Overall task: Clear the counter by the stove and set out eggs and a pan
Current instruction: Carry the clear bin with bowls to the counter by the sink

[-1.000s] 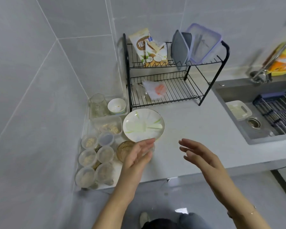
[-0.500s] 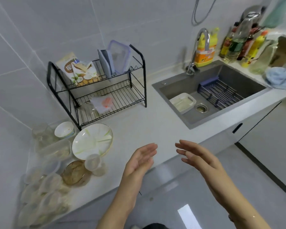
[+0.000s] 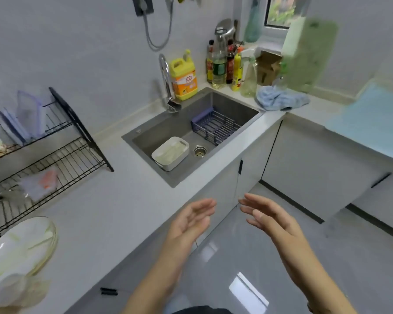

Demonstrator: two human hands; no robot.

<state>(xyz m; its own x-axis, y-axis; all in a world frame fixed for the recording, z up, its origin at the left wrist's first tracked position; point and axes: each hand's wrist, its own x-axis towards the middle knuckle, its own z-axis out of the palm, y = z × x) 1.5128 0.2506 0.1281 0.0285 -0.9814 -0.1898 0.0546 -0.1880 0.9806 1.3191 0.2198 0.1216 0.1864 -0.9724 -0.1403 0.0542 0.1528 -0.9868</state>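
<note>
Head view: left hand (image 3: 188, 225) and right hand (image 3: 270, 220), both empty with fingers straight, off the counter (image 3: 123, 200) edge.

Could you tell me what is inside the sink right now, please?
The sink holds a white rectangular container, a dark wire rack and the drain strainer. Anything under the container or rack is hidden.
</note>
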